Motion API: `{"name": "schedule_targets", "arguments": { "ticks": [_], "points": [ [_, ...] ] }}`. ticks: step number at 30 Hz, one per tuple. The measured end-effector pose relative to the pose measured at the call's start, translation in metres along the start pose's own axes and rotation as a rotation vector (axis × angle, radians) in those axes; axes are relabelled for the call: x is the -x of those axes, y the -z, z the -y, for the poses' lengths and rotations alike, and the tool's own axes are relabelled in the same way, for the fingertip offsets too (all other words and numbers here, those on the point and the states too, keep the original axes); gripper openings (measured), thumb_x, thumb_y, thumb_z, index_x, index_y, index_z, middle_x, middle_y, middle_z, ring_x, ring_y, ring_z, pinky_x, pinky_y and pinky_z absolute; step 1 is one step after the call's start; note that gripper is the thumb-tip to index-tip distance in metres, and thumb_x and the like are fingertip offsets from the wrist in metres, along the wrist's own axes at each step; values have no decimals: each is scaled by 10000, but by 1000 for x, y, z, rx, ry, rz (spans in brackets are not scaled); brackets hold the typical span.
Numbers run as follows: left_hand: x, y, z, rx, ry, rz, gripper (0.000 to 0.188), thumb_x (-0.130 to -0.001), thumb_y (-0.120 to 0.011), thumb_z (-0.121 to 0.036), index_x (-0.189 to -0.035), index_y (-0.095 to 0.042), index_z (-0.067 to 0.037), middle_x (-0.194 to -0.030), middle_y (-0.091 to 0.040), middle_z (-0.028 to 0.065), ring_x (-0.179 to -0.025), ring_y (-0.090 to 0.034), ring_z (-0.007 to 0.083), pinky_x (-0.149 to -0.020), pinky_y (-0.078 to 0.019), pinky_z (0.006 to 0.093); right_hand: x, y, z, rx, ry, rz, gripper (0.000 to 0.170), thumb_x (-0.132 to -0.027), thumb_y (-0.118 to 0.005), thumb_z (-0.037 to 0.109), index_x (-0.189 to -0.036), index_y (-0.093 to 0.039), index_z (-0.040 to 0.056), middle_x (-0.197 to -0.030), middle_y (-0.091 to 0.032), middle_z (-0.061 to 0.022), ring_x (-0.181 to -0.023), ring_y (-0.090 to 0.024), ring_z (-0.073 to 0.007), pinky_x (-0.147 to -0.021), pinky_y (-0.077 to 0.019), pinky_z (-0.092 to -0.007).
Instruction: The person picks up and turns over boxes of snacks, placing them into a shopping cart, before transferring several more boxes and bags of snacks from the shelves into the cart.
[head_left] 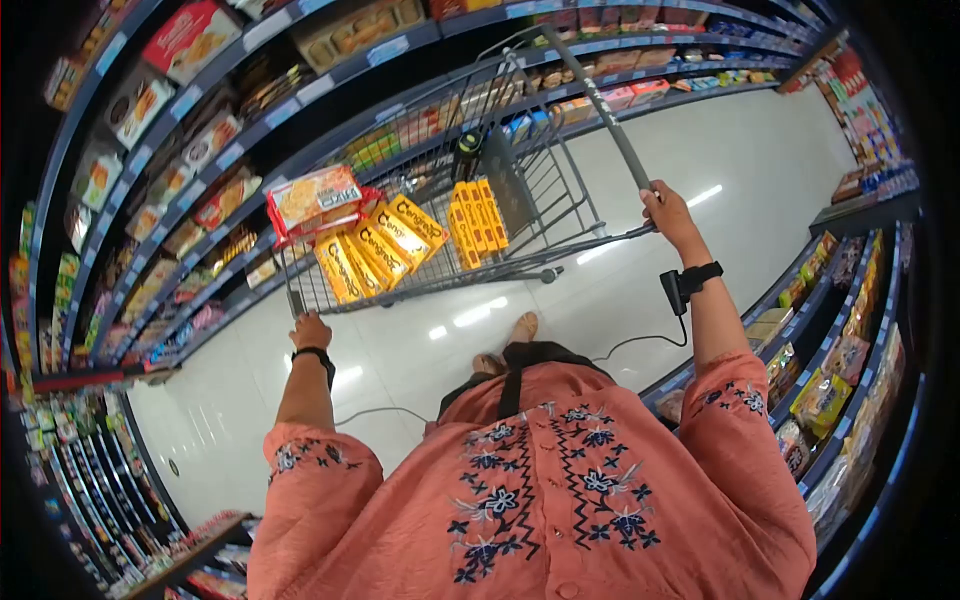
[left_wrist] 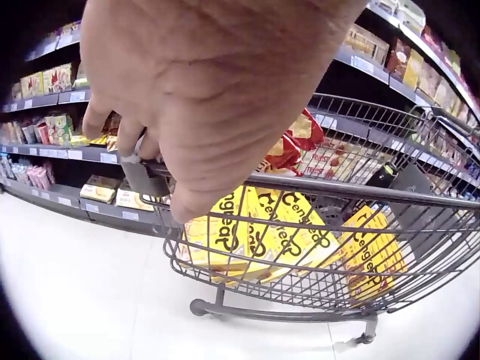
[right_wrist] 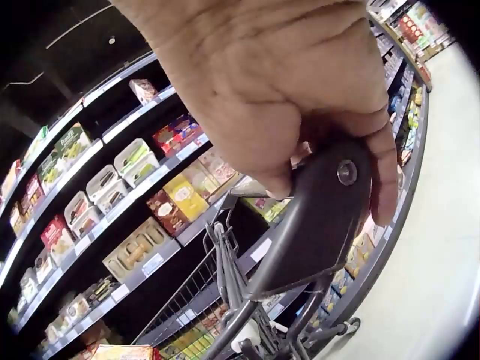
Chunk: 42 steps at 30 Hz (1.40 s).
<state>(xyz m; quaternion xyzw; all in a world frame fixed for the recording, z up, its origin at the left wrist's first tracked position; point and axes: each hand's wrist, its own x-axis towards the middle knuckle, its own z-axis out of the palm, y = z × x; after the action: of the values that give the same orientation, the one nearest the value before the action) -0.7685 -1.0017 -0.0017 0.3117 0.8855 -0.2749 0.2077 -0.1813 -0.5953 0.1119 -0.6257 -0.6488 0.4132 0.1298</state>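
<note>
A metal shopping cart [head_left: 520, 262] stands side-on in front of me. My right hand [head_left: 668, 212] grips the near end of its handle [head_left: 612, 118]; in the right wrist view the fingers curl round the dark end piece [right_wrist: 322, 217]. At the cart's opposite end, my left hand [head_left: 311, 330] holds the rim's corner, fingers over the grey corner piece [left_wrist: 142, 178]. Inside the basket lie several yellow boxes [head_left: 345, 268] lettered "Cengrear", a red pack [head_left: 318, 198], another group of yellow boxes [head_left: 480, 222], and a dark bottle [head_left: 467, 150] near the grey child-seat panel [head_left: 510, 180].
Long shelves [head_left: 200, 120] of packaged food run close along the cart's far side. More shelves [head_left: 840, 360] stand at my right, and another rack [head_left: 95, 480] at the lower left. Pale tiled floor [head_left: 700, 260] runs between them. Cables hang from both wrist cameras.
</note>
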Motion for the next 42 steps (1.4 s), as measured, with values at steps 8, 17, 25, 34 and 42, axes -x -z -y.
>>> {"name": "schedule_targets", "arguments": {
  "ticks": [8, 17, 25, 34, 42],
  "points": [
    [35, 34, -54, -37, -71, -14, 415, -872, -594, -273, -1244, -543, -97, -1334, -538, 93, -1300, -458, 280, -999, -383, 553, -7, 11, -4, -27, 43, 128, 403, -952, -582, 314, -1164, -547, -27, -755, -638, -114, -675, -633, -165, -605, -493, -295],
    [135, 83, -180, 561, -283, -218, 567, -840, -681, -314, -1293, -501, -25, -1330, -526, 176, -1250, -488, 344, -1016, -401, 509, -5, 18, 1, -273, -63, 708, 350, -947, -604, 344, -1003, -463, 29, -821, -658, -83, -721, -643, -144, -626, -493, -270],
    [256, 198, -356, 997, -626, -47, 761, -891, -628, -514, -1390, -426, 24, -1373, -465, 271, -1294, -438, 390, -1075, -359, 418, -10, 29, 0, -215, -73, 1374, 337, -961, -584, 346, -1069, -558, 28, -1019, -653, -128, -882, -678, -211, -736, -564, -311],
    [315, 231, -417, 631, -378, -224, 943, -790, -745, -436, -1451, -243, 14, -1291, -485, 278, -1152, -544, 430, -897, -513, 429, -94, 48, 8, -353, 11, 1151, 310, -950, -549, 299, -1070, -548, 14, -1019, -639, -149, -871, -665, -232, -749, -556, -327],
    [321, 183, -363, 673, -252, -255, 502, -883, -606, -135, -1332, -396, -58, -1143, -564, 230, -953, -612, 429, -780, -523, 464, -116, 30, 21, -401, 49, 1072, 316, -984, -516, 292, -1150, -559, 26, -1040, -632, -128, -859, -655, -195, -725, -552, -302]
  ]
}}
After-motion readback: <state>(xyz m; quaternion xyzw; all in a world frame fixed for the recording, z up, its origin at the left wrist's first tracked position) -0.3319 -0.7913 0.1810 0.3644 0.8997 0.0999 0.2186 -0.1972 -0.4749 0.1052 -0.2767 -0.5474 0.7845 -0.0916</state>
